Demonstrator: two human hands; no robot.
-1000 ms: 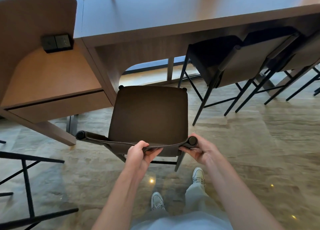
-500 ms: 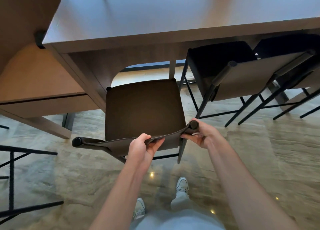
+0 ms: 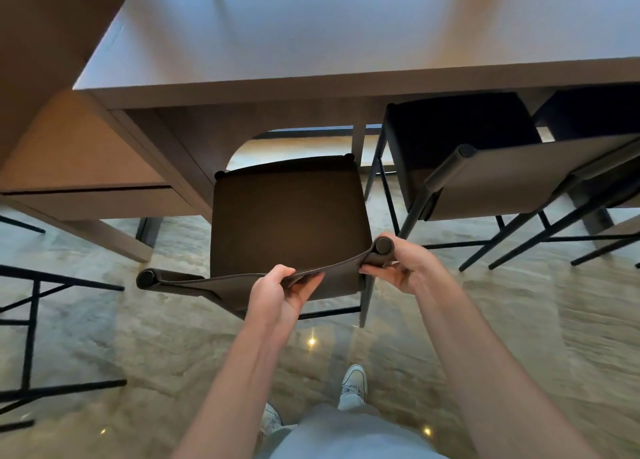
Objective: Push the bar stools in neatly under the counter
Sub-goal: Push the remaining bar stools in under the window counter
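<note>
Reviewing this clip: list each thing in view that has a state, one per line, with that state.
Brown stool: seat mostly out in front of the counter, not yet tucked in.
Left hand: grips the middle of the stool's backrest.
Right hand: grips the backrest's right end.
Neighbouring stool: seat pushed under the counter.
Counter: front edge above the far end of the brown seat.

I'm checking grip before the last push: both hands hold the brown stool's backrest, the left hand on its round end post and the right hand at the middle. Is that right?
Not quite: the hands are swapped. The head view shows the right hand holding the round end post of the stool's backrest, and the left hand gripping the backrest near its middle. Both do hold it.
</note>
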